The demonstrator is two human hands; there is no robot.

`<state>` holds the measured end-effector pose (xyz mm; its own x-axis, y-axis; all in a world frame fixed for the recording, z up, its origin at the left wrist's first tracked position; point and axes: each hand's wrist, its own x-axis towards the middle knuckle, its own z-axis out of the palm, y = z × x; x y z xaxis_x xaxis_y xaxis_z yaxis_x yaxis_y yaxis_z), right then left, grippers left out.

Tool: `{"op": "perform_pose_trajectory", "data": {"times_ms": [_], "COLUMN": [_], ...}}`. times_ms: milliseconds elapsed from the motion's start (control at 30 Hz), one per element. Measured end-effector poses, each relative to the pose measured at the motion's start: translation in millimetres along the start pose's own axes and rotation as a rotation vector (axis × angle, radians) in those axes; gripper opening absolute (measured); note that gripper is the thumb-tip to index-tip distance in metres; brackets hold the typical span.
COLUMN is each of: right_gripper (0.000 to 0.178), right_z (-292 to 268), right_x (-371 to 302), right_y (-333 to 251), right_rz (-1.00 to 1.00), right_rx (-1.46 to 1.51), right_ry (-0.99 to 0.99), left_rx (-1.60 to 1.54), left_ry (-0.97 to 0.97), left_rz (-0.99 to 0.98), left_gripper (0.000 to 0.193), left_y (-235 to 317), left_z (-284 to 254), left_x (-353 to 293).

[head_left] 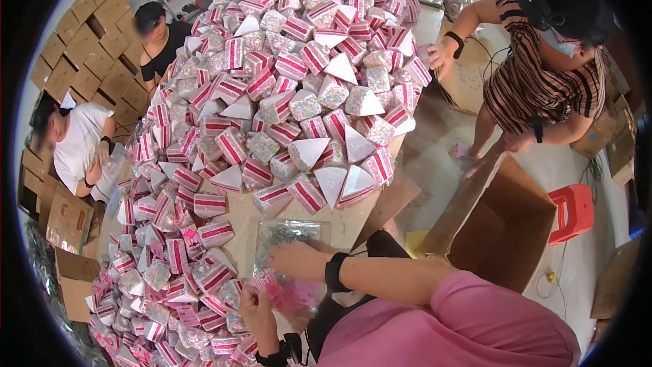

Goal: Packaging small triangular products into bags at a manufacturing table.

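Observation:
My left hand (258, 311) is low in the middle, its fingers curled together at the edge of the heap. What they hold, if anything, is hard to make out. Just right of it lies a pink printed packet (288, 293), blurred, partly see-through. Above that, my right hand (299, 260) reaches in from the right over a flat stack of clear plastic bags (292, 232) on the table; its fingers are smeared. Wedge-shaped toy cake slices (217, 234), white and pink with a deep-pink stripe and speckled backs, crowd close around both hands.
A huge pile of cake slices (292, 68) covers the table (346, 224). At my right stand an open cardboard box (506, 217) and a red stool (570, 214). Co-workers are at the far right (543, 95), far left (159, 47) and left (78, 143). Stacked cartons (88, 41) line the wall.

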<state>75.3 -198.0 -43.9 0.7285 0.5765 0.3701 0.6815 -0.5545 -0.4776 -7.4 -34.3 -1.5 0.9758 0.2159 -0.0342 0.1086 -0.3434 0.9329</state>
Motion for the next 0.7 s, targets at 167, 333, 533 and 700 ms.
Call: {"op": "perform_pose_trajectory", "data": {"times_ms": [167, 333, 533, 700], "right_gripper": [0.01, 0.01, 0.015, 0.019], "right_z": [1.4, -4.9, -31.9, -30.8], "right_x": [6.9, 19.6, 17.6, 15.2], "right_y": [0.9, -0.6, 2.3, 0.6], "right_rz": [0.02, 0.12, 0.272, 0.213], "right_rx": [0.004, -0.015, 0.419, 0.376], "right_ry": [-0.014, -0.142, 0.109, 0.099], "left_rx": [-0.072, -0.108, 0.079, -0.005], "left_ry": [-0.018, 0.026, 0.047, 0.029], "left_rz": [-0.008, -0.061, 0.03, -0.056], "left_gripper": [0.021, 0.019, 0.017, 0.018], "left_y": [-2.4, -13.2, -13.6, -16.3], "left_z": [-0.5, -5.3, -1.0, -1.1], "left_x": [-3.1, -2.4, 1.1, -3.3]}}
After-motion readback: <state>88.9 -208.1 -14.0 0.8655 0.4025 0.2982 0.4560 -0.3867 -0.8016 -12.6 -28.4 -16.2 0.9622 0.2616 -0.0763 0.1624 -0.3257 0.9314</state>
